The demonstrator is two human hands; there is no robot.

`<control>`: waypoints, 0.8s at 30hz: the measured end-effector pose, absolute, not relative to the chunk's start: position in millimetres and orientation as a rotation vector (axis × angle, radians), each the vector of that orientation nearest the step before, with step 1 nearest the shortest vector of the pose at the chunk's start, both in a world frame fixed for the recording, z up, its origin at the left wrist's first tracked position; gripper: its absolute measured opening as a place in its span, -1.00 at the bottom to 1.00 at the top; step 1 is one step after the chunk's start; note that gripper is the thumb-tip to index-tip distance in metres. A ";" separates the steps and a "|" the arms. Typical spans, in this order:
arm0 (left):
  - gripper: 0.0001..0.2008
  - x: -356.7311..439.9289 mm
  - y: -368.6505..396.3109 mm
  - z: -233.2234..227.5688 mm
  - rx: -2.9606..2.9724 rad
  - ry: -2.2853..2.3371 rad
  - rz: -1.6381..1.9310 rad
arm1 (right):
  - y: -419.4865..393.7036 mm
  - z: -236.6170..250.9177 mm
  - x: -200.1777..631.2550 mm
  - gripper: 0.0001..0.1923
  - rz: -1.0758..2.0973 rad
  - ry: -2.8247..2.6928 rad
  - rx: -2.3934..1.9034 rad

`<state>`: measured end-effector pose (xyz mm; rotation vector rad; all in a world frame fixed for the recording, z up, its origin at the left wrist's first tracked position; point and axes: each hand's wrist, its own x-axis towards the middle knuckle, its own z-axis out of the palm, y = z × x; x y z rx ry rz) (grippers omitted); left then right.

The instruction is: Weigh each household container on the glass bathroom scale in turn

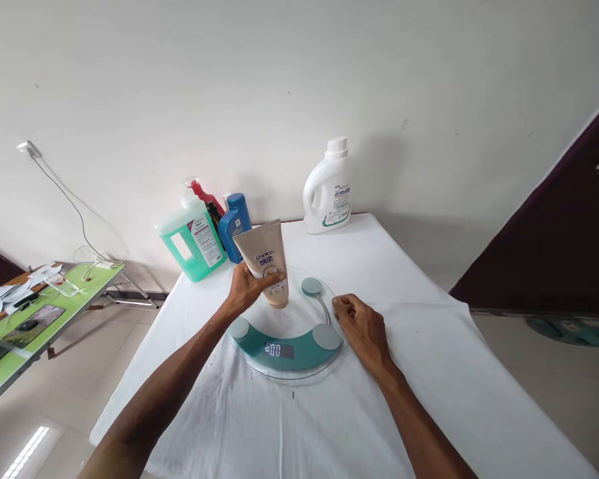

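Beige tube (264, 259) stands cap-down on the round glass scale (285, 332), clamped low on its body by the fingers (267, 279) of the left hand (247, 287); the right hand (362, 326) rests on the white-clothed bench (429, 372) with curled fingers touching the scale's right rim, holding nothing; the display reads zeros; behind stand a green jug (192, 241), a blue bottle (233, 223) and, well apart, a white detergent bottle (328, 189).

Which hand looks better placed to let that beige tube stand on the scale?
Probably the left hand: it already grips the beige tube over the glass scale. The right hand only rests at the scale's edge.
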<state>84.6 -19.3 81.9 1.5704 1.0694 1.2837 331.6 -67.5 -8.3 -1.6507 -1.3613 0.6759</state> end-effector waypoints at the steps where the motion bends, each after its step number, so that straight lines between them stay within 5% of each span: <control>1: -0.57 85.0 -20.0 79.8 1.573 1.076 1.275 | -68.0 -8.2 331.9 -0.55 0.674 -1.366 -1.652; 11: -0.31 60.0 -27.5 72.8 1.701 1.030 1.313 | -69.6 -5.5 331.9 -0.55 0.660 -1.372 -1.659; 24: -0.22 -1.4 -5.3 -15.7 1.357 1.351 1.484 | -73.7 -1.6 330.5 -0.47 0.723 -1.350 -1.673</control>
